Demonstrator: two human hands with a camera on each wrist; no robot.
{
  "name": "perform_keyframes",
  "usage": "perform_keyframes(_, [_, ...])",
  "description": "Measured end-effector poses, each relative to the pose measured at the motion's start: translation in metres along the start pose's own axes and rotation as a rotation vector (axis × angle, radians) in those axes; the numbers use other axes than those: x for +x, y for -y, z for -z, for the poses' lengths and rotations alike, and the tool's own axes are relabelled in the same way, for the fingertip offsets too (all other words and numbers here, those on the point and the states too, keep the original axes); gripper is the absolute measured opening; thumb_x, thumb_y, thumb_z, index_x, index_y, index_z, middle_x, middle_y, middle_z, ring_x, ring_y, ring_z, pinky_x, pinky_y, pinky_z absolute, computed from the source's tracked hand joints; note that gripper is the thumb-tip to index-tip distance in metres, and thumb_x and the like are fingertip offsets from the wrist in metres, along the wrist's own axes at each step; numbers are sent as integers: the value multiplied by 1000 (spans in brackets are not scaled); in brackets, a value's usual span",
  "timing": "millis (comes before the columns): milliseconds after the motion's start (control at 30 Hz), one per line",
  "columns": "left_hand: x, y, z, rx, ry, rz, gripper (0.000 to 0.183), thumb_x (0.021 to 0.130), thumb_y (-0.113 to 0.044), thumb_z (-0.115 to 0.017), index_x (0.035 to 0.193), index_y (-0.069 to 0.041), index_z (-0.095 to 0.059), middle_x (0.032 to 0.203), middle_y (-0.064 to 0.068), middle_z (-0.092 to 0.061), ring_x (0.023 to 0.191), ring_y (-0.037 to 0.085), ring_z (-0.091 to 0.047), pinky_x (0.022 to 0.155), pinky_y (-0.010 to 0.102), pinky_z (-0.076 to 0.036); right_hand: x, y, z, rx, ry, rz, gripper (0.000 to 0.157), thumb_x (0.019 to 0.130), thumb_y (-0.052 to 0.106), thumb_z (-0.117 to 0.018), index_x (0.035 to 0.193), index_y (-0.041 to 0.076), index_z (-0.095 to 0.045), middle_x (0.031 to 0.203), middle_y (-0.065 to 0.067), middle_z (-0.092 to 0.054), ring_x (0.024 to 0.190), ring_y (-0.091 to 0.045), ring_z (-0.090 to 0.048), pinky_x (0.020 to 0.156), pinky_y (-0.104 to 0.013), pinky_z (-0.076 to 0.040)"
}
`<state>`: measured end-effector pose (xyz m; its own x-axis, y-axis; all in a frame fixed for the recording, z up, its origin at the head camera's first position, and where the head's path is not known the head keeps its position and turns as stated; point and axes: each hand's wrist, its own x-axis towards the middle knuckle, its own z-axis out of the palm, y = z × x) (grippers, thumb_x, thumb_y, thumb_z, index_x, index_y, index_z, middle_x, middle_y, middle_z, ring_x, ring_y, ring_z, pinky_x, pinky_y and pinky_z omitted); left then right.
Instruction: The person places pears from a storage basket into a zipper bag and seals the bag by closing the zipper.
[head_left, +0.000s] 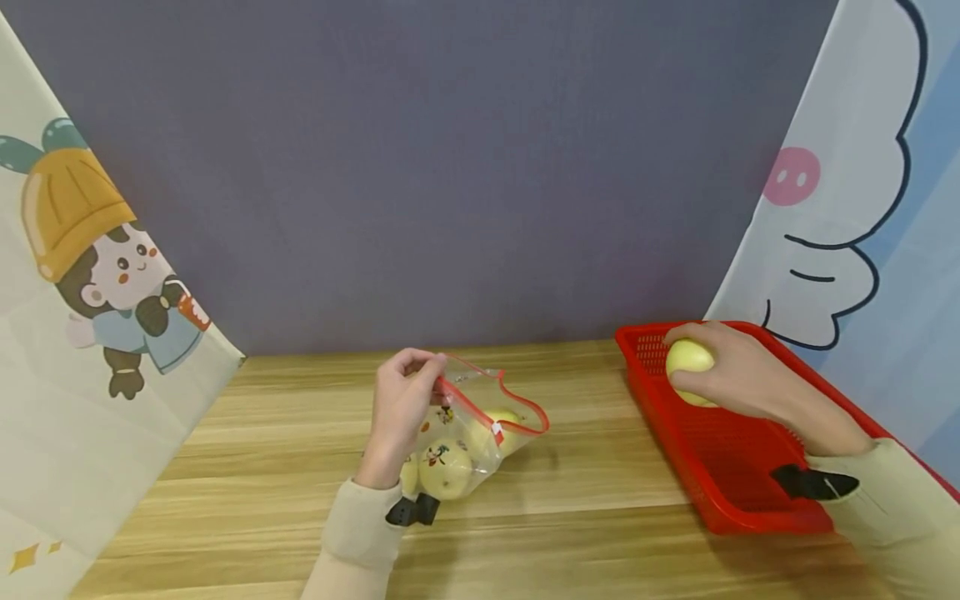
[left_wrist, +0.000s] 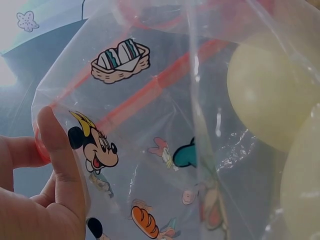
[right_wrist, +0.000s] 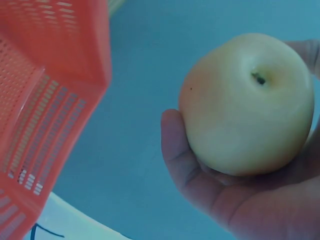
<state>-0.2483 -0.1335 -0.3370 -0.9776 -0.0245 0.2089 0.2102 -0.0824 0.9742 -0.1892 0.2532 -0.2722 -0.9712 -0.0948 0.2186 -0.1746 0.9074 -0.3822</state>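
Note:
My left hand [head_left: 402,408] pinches the red-edged mouth of a clear zip bag [head_left: 480,454] at its left corner. The bag lies on the table with its mouth gaping to the right, and cartoon prints cover its film. Several yellow apples [head_left: 446,472] show through it; in the left wrist view pale round apples [left_wrist: 272,92] fill the right side. My right hand [head_left: 742,371] grips another yellow apple [right_wrist: 245,110], thumb and fingers wrapped around its sides, stem dimple facing the wrist camera. That apple is above the far part of a red plastic basket [head_left: 667,425].
The basket, with slotted walls, stands on the right of the wood-grain table [head_left: 592,533]. A grey panel [head_left: 450,183] rises behind the table. Cartoon-printed sheets flank it, one at the left [head_left: 67,433] and one at the right [head_left: 832,200].

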Motion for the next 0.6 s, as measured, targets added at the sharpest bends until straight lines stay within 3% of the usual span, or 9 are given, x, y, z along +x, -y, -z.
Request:
perform_keyframes(167, [-2,-2,0,-1,-3,3,11,97,-6,-66,101,4,-67,81,13,-63,57,17,-62,54,30,-62,5,10,0,9,10,4,46,84,24,-68,127,9,-63,107,-10,-61,86,-24,-55,60,-32,-48])
perform_keyframes(600, [-5,-5,1,-13,4,0,12,98,-5,-66,102,6,-66,78,11,-62,56,16,-61,54,29,-61,13,40,1,98,-19,27,39,86,22,-66,124,14,-65,109,-13,-57,84,-26,-56,60,-32,-52])
